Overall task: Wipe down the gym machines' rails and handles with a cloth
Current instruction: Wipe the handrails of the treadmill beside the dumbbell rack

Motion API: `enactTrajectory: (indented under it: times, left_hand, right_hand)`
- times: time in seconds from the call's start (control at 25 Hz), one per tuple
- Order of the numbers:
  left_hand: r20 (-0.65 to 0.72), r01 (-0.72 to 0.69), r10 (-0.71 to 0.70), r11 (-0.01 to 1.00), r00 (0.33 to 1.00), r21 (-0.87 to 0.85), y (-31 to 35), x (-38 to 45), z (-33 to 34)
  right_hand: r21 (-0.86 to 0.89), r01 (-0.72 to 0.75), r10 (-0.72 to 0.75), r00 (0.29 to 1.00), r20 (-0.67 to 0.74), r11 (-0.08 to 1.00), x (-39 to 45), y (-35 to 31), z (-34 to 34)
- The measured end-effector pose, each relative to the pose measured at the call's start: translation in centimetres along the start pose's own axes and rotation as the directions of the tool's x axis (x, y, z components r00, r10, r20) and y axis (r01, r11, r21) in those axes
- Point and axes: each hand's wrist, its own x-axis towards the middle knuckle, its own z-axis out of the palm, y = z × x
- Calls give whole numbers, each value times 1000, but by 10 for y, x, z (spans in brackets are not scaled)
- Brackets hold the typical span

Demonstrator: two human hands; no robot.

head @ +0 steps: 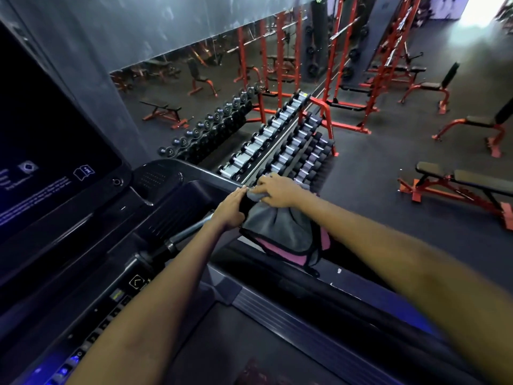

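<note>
cloth: soft grey fabric | rail: glossy black plastic

A commercial gym: a long rack of dumbbells runs along a wall mirror; red squat racks and adjustable benches stand on dark flooring; a treadmill console sits at the left.
</note>
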Motion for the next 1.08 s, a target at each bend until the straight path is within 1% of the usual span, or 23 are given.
enactTrajectory:
  times: [0.04,0.08,0.12,0.2,0.28,0.32,0.4,0.48,0.52,0.6,0.64,0.76,0.8,0.84,0.92,0.96,1.0,1.04,1.08]
  left_hand:
    - [-1,-13,13,1000,1000,-6,-3,0,1]
    - [-4,-32,32,999,999,-8,-5,1,2]
    - [-3,-48,48,999,999,-16,-6,2,2]
    - [11,-49,50,997,999,-51,-6,1,1]
    - [7,-30,30,996,1000,-85,-5,0,-1]
    - [-8,-30,30,995,1000,-93,-6,-1,-2]
    - [-15,-39,39,998,999,-48,-8,-3,-4]
    - [30,-35,32,996,999,83,-8,-9,-4]
    - [41,-36,30,987,999,156,-7,-11,-3]
    - [30,-52,45,963,999,265,-7,-15,0]
    - [19,-58,55,955,998,292,-7,-16,2]
    - [1,-61,63,963,998,264,-9,-11,-1]
    - [-6,-66,70,961,998,270,-11,-9,-6]
    - [-10,-74,81,951,997,300,-15,-7,-10]
    - [-4,-90,99,921,995,379,-23,-5,-14]
    - [1,-91,100,906,995,414,-26,-5,-13]
    - [6,-88,96,893,995,442,-28,-6,-10]
    - [10,-87,93,882,996,464,-27,-7,-7]
    - [9,-85,92,870,996,485,-26,-7,-4]
  right_hand:
    - [-39,88,-84,993,80,995,-2,11,-5]
    - [-71,126,-114,983,145,990,-2,22,-14]
    - [-109,126,-105,978,179,986,0,29,-21]
    - [-191,117,-82,980,182,975,10,28,-32]
    - [-251,121,-87,986,143,960,22,9,-32]
    - [-232,84,-58,991,117,969,23,-1,-27]
    - [-122,-62,70,996,60,991,13,-12,-7]
    - [-25,-216,216,976,30,976,-9,-18,14]
    - [-16,-260,260,966,13,966,-21,-20,22]
    - [-35,-274,273,962,-33,961,-30,-22,32]
    - [-19,-277,276,959,-61,961,-27,-22,33]
    - [112,-339,348,934,-84,934,-7,-24,25]
    - [128,-343,356,930,-95,931,-1,-25,24]
    - [98,-316,326,938,-119,944,1,-25,25]
    - [-12,-161,157,975,-154,987,-7,-16,30]
    - [-29,-77,72,988,-135,997,-12,-8,32]
    - [-10,-34,33,994,-108,999,-15,1,31]
    - [26,-46,48,995,-83,999,-14,7,29]
    - [78,-103,108,992,-63,992,-10,7,26]
